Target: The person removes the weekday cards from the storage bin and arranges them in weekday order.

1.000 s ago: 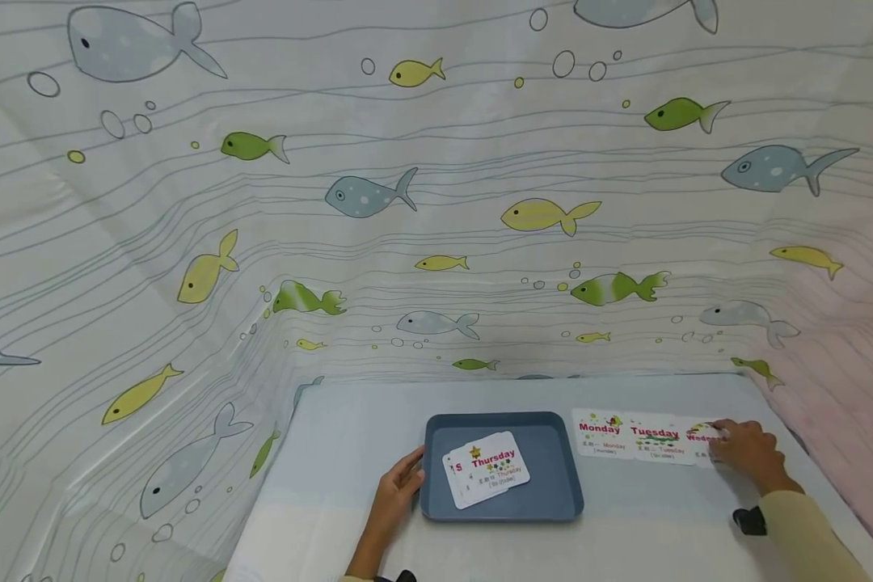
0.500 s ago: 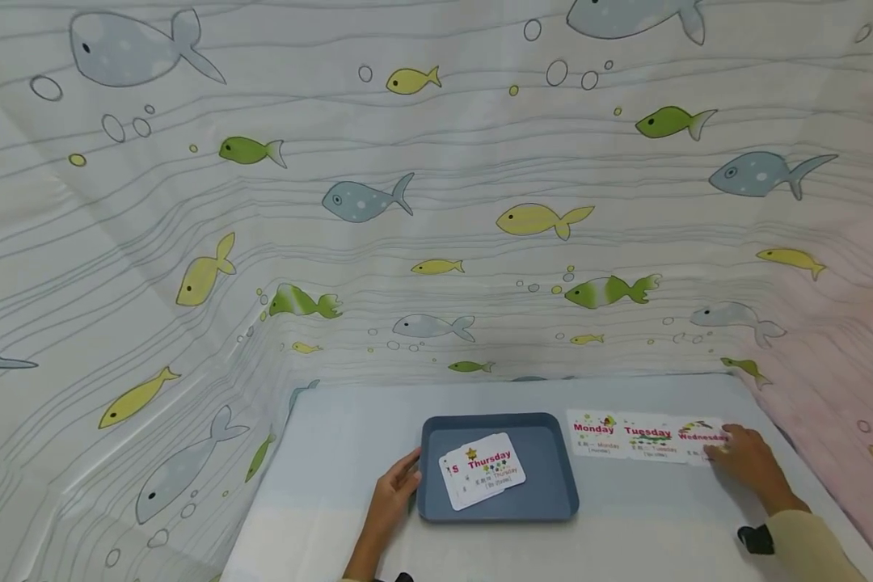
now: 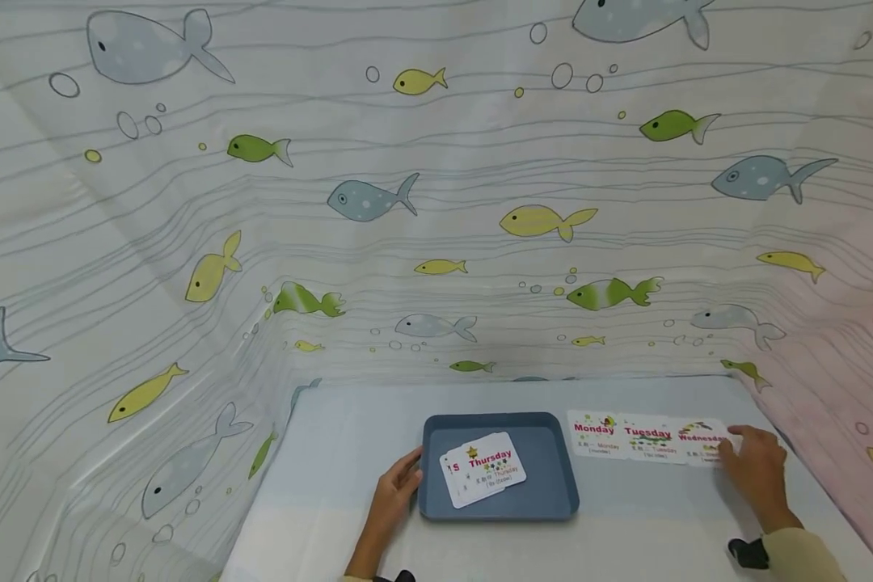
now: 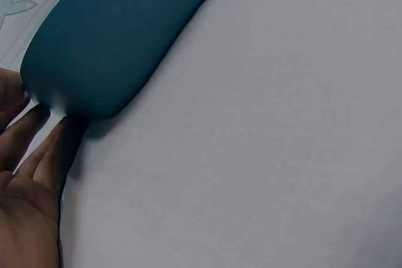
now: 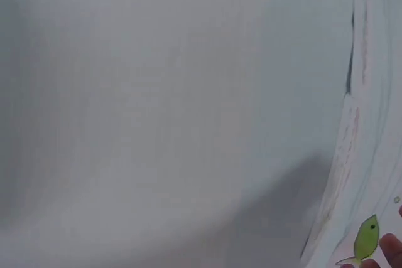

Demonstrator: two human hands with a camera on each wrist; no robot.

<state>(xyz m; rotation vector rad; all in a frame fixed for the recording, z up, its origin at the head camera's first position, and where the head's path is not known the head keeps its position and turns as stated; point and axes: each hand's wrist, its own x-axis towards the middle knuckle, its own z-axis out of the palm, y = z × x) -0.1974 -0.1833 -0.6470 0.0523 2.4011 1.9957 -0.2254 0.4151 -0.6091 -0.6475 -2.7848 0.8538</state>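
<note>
A blue-grey tray (image 3: 549, 489) lies on the table, and my left hand (image 3: 393, 495) touches its left side with extended fingers. In the left wrist view, the fingertips of that hand (image 4: 34, 186) meet the outside of the tray's rounded corner (image 4: 119, 42). Inside the tray is a small overlapping stack of cards, with a Thursday card (image 3: 491, 465) on top. To the right, the Monday card (image 3: 594, 434), Tuesday card (image 3: 649, 439) and Wednesday card (image 3: 702, 442) form a row. My right hand (image 3: 760, 469) is at the Wednesday card's right edge, fingers loosely bent; whether they touch it is unclear.
A pale cloth covers the table (image 3: 509, 558). Behind and beside it hangs a fish-patterned curtain (image 3: 436, 234). The table's right edge (image 5: 330, 205) crosses the right wrist view, where only a few fingertips (image 5: 391, 249) show at the corner.
My right hand has drawn back from over the Wednesday card to its right edge, uncovering more of its print. My left hand and the tray stay in place.
</note>
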